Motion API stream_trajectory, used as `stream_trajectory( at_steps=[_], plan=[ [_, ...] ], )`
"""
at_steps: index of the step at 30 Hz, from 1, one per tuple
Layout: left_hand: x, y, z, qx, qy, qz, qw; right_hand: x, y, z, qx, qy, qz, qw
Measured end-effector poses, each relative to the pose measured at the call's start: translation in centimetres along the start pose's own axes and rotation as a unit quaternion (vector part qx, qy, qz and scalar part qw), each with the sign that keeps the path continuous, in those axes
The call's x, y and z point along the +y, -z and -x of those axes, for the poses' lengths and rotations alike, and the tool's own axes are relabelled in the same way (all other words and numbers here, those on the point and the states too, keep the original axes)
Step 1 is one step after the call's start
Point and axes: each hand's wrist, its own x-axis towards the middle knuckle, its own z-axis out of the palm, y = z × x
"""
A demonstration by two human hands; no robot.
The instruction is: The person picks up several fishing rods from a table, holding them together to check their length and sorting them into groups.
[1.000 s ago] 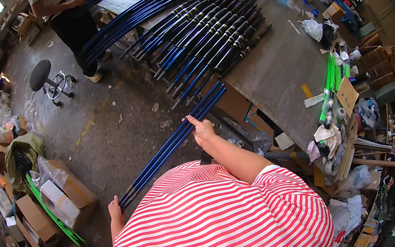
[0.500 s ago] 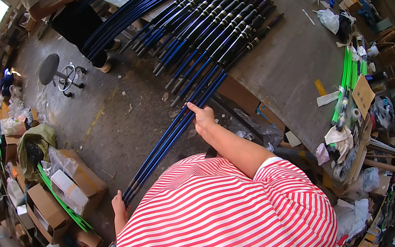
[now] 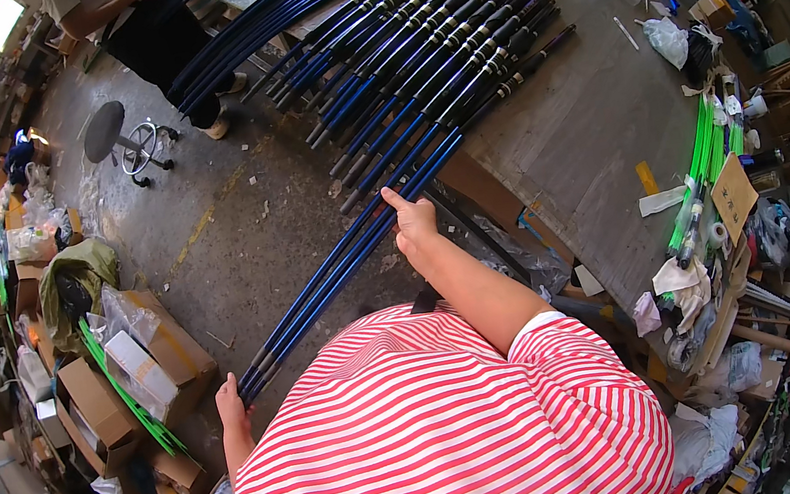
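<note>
A few slim blue fishing rods [image 3: 326,294] slant from near my body up to the table's edge, in both hands. My left hand [image 3: 231,403] is closed round their dark near ends, at the lower left. Farther up, my right hand [image 3: 415,220] grips them along their length, thumb side up and one finger stretched along the rods. Beyond it, many blue and black fishing rods [image 3: 449,55] with dark grips lie side by side on the table, ends overhanging its edge. How the held rods' far ends meet that row is hard to make out.
The grey work table [image 3: 566,137] stretches off to the right, with green rods [image 3: 703,158] and plastic wrapping along its far side. Cardboard boxes [image 3: 171,339] are piled at left. A round stool [image 3: 104,132] stands on the floor near another person [image 3: 156,53].
My right hand has moved slightly up along the rods, and my left hand has risen a little with their near ends. The whole view has shifted slightly.
</note>
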Motion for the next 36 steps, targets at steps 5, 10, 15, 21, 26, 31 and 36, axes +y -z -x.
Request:
stream_trajectory(
  at_steps=[5,10,15,21,26,31,36],
  plan=[
    [3.1,-1.2,0.7,-0.069,0.046,0.103,0.991,-1.0,1.5,-2.4,-0.021,0.049,-0.039,0.998],
    [7.8,-6.1,1.1,-0.173,0.031,0.175,0.969,-9.2,3.6,-1.4,0.017,0.085,-0.055,0.995],
    [11.0,-14.2,-1.6,-0.343,0.020,0.183,0.921,-16.7,10.4,-2.6,0.022,0.188,-0.107,0.976],
    [16.7,-24.1,-3.3,-0.390,-0.033,0.115,0.913,-24.3,15.1,1.3,0.002,0.328,-0.125,0.936],
    [17.5,-26.1,-4.0,-0.374,-0.031,0.074,0.924,-25.4,13.3,5.6,-0.013,0.339,-0.087,0.937],
    [9.1,-20.9,-5.7,-0.334,0.002,0.055,0.941,-19.6,9.5,6.1,-0.089,0.220,-0.066,0.969],
    [-2.0,-7.5,-6.2,-0.160,0.098,0.083,0.979,-6.6,6.5,2.8,-0.152,0.010,-0.008,0.988]
  ],
)
